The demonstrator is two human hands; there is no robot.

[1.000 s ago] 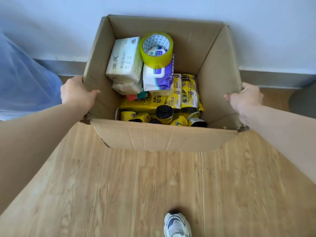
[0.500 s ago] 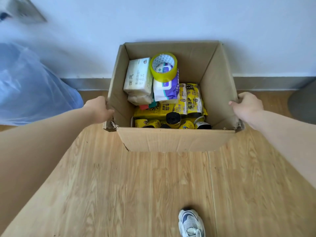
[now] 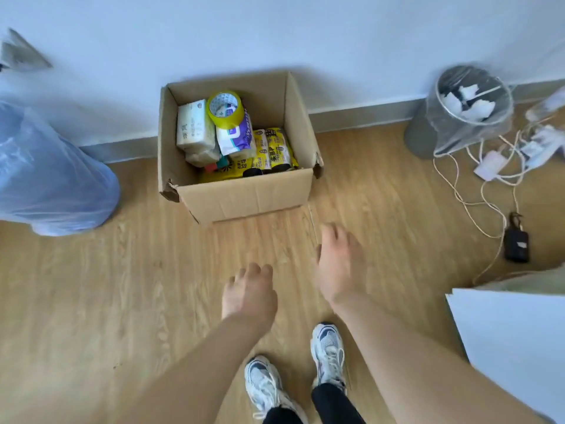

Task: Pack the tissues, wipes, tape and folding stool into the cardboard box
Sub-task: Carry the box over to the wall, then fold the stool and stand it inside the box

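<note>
The open cardboard box (image 3: pixel 244 195) stands on the wood floor against the white wall. Inside lie a white tissue pack (image 3: pixel 194 123), a roll of yellow-green tape (image 3: pixel 225 110) on top of a purple-and-white wipes pack (image 3: pixel 237 139), and yellow rolled bags (image 3: pixel 275 149). No folding stool shows in the box. My left hand (image 3: pixel 249 293) and my right hand (image 3: pixel 341 264) hang over bare floor in front of the box, apart from it, fingers loose and holding nothing.
A large blue plastic bag (image 3: pixel 46 179) sits left of the box. To the right stand a grey bin with a clear liner (image 3: pixel 467 114), tangled cables (image 3: pixel 477 194) and a black charger (image 3: pixel 516 244). A white board edge (image 3: pixel 513 338) is at lower right. My shoes (image 3: pixel 327 350) are below.
Both hands have let go of the box's sides and drawn back toward me. The view has pulled away and up, so the box sits farther off on the floor.
</note>
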